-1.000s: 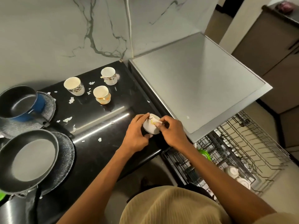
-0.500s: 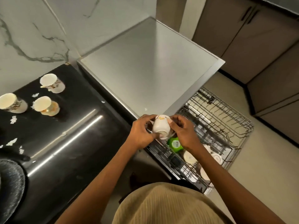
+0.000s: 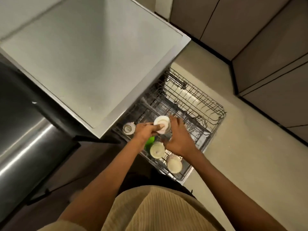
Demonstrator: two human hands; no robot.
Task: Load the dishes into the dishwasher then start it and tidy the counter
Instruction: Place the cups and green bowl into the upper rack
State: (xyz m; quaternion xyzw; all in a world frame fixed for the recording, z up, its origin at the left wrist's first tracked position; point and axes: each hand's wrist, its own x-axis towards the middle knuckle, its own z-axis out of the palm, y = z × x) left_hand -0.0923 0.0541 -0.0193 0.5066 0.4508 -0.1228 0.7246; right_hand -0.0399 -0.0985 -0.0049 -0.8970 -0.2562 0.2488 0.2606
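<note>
A white cup (image 3: 162, 122) is upside down just above the pulled-out dishwasher rack (image 3: 210, 107). My left hand (image 3: 144, 131) grips it from the left side. My right hand (image 3: 178, 139) is beside the cup on the right with fingers spread, its fingertips near the cup's rim; motion blur hides whether they touch. Three more upturned white cups sit in the rack: one (image 3: 128, 128) at the left under the dishwasher's edge, one (image 3: 157, 150) below my hands and one (image 3: 174, 165) at the near corner. A green item (image 3: 150, 141) lies between them.
The dishwasher's flat grey top (image 3: 93, 64) overhangs the rack's left part. The glossy black counter (image 3: 18, 124) runs along the left. Brown cabinet fronts (image 3: 260, 47) stand to the right across a beige floor (image 3: 241, 155). The far half of the rack holds only wire tines.
Both hands carried the cup from the counter edge down to the rack, and it is now bottom up. My right hand has let go of it. The view swung right, away from the counter.
</note>
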